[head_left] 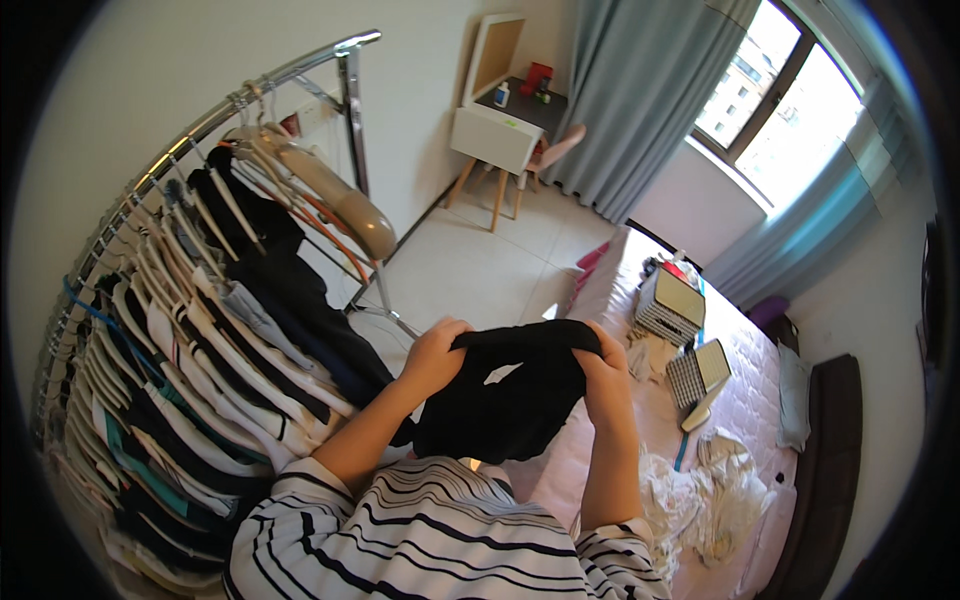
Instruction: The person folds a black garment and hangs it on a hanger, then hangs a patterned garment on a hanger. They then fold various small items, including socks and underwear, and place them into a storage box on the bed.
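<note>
A black garment (500,400) hangs stretched out in front of my chest, held up by its top edge. It has a small white patch near its upper middle; its exact kind I cannot make out. My left hand (437,350) is closed on its upper left corner. On the upper right corner, my right hand (604,375) grips the cloth with the thumb on the near side. The lower part of the garment falls toward my striped shirt. Close to my left forearm are clothes (250,380) on hangers along a metal rack.
The chrome clothes rack (349,120) curves along the left wall. On the right is a bed (640,262) with storage boxes (668,308) and rumpled white cloth (725,490). A small dressing table (495,138) with a raised mirror or board stands at the back, beside blue-grey curtains (640,100).
</note>
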### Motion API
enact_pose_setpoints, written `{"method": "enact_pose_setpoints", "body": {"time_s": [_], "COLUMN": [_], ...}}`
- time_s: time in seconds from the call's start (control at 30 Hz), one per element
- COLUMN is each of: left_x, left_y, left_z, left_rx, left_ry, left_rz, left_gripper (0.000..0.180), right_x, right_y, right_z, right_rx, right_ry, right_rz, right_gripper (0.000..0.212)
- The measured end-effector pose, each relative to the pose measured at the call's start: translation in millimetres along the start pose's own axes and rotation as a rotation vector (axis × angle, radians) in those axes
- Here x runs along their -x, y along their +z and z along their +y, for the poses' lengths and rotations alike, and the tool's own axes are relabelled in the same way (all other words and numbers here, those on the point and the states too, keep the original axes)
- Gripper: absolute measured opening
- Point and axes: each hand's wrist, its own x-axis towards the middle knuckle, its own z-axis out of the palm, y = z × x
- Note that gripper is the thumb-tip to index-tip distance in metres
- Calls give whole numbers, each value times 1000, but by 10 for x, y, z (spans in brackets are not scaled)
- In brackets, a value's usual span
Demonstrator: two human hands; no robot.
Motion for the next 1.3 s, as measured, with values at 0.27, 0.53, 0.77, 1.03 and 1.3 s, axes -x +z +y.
{"method": "enact_pose_setpoints", "body": {"time_s": [0.27,0.53,0.77,1.03,1.3], "left_x": [115,317,442,511,440], "left_y": [-414,-681,-740,-852,-903], "left_z": [236,774,725,477,499], "left_rx": [1310,1446,1332,1306,1230], "left_ry": [-555,-413,-274,-260,-322], "left_rz": [-312,67,370,524,590], "left_gripper": [30,33,21,23,23], "right_x": [-433,-377,-456,-954,-1423], "right_y": [-116,487,1513,2220,2608], "right_z": [225,-25,-322,238,328], "right_rx": [52,526,332,704,546], "right_ry": [102,-419,-603,-781,-354], "right_rz": [-120,-409,-660,-452,-708], "right_gripper": [19,35,31,50,47]}}
